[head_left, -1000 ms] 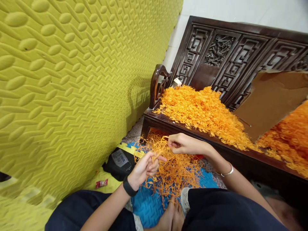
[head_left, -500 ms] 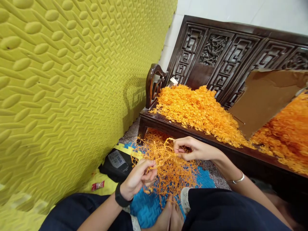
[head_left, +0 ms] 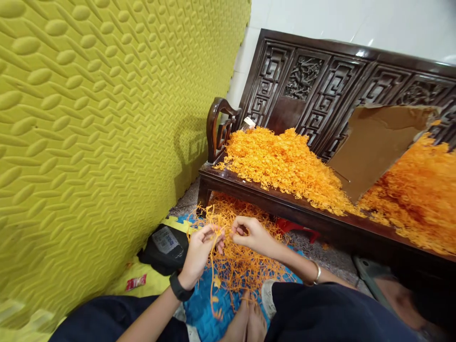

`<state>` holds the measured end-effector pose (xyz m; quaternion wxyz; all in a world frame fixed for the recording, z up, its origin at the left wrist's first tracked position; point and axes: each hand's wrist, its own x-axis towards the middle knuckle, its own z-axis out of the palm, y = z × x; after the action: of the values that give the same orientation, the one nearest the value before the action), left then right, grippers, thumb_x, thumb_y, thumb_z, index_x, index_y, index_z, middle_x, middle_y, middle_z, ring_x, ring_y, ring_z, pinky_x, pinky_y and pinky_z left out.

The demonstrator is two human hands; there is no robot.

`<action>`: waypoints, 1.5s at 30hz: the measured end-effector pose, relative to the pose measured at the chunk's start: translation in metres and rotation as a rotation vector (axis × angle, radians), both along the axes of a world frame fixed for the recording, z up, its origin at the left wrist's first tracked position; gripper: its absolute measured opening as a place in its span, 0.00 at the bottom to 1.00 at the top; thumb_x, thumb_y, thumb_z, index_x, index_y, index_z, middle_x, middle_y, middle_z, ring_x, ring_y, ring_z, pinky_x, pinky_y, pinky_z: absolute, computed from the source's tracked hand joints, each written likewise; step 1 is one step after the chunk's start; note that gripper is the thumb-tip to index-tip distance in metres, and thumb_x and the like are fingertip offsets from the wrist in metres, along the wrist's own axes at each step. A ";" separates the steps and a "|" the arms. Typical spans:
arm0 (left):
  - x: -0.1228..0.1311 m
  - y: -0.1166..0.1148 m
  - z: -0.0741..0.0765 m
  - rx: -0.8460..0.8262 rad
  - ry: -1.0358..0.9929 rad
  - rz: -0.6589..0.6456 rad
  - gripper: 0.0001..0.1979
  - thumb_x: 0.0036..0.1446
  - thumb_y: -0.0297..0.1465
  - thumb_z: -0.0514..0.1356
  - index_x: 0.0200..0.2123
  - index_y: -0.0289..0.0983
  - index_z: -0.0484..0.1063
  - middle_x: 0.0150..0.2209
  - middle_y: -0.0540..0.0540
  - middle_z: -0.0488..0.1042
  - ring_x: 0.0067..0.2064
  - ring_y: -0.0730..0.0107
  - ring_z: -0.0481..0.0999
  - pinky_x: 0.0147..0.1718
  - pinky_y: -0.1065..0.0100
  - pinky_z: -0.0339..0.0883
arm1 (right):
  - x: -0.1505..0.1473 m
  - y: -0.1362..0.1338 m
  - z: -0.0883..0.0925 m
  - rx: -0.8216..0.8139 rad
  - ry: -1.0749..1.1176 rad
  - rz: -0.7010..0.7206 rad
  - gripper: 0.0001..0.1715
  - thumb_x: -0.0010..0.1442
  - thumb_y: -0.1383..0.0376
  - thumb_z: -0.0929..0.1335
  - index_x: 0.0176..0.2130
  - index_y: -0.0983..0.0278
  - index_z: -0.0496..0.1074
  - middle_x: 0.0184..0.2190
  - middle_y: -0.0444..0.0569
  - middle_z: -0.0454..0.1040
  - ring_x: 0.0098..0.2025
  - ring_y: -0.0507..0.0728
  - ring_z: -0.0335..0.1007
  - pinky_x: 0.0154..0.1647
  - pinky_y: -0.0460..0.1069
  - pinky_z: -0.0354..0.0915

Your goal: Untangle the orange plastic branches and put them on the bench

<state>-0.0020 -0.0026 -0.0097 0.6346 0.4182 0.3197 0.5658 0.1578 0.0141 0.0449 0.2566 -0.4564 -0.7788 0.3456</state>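
Observation:
My left hand [head_left: 200, 249], a dark band on its wrist, pinches a thin orange plastic strand [head_left: 213, 270]. The strand hangs below the fingers, with small orange pieces along its lower part. Close by on the right, my right hand [head_left: 253, 234] has its thumb and forefinger curled together. Whatever lies between those fingertips is too small to make out. Beneath both hands spreads a tangled heap of orange strands [head_left: 245, 263] over the blue mat [head_left: 208, 306] and my bare feet.
Ahead stands a dark carved wooden bench [head_left: 249, 183] bearing a pile of small orange pieces [head_left: 278, 159]. A cardboard sheet [head_left: 377, 142] separates it from another orange pile [head_left: 420, 194]. Yellow foam matting [head_left: 107, 118] rises on the left. A black bag [head_left: 166, 249] and red wrapper [head_left: 136, 282] lie below.
The strand stretched between both hands before; now it dangles from my left hand. My right hand has moved left, closer to the left one, and the left has risen slightly.

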 end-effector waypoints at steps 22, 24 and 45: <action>-0.002 0.002 -0.004 -0.214 -0.235 0.044 0.16 0.40 0.37 0.69 0.21 0.32 0.68 0.16 0.56 0.61 0.15 0.87 0.53 0.14 0.81 0.48 | -0.017 -0.005 -0.019 0.556 -0.084 0.415 0.09 0.63 0.66 0.59 0.30 0.62 0.59 0.27 0.47 0.64 0.32 0.54 0.58 0.35 0.48 0.57; 0.002 0.001 -0.007 -0.236 -0.267 0.032 0.17 0.40 0.38 0.69 0.21 0.32 0.67 0.16 0.56 0.60 0.15 0.88 0.52 0.14 0.82 0.48 | -0.017 -0.004 -0.020 0.627 -0.098 0.451 0.07 0.63 0.69 0.58 0.31 0.63 0.60 0.28 0.47 0.65 0.32 0.54 0.58 0.34 0.48 0.56; -0.012 0.041 -0.032 0.168 0.223 0.269 0.17 0.58 0.42 0.54 0.36 0.34 0.72 0.25 0.50 0.67 0.22 0.77 0.63 0.19 0.75 0.59 | 0.029 0.013 0.059 1.208 0.249 0.070 0.22 0.57 0.76 0.64 0.48 0.57 0.66 0.35 0.47 0.74 0.38 0.55 0.72 0.38 0.52 0.67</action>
<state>-0.0145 0.0379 -0.0418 0.4770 0.4833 0.3925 0.6203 0.1867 0.0266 0.1041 0.5471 -0.1609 -0.8156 -0.0978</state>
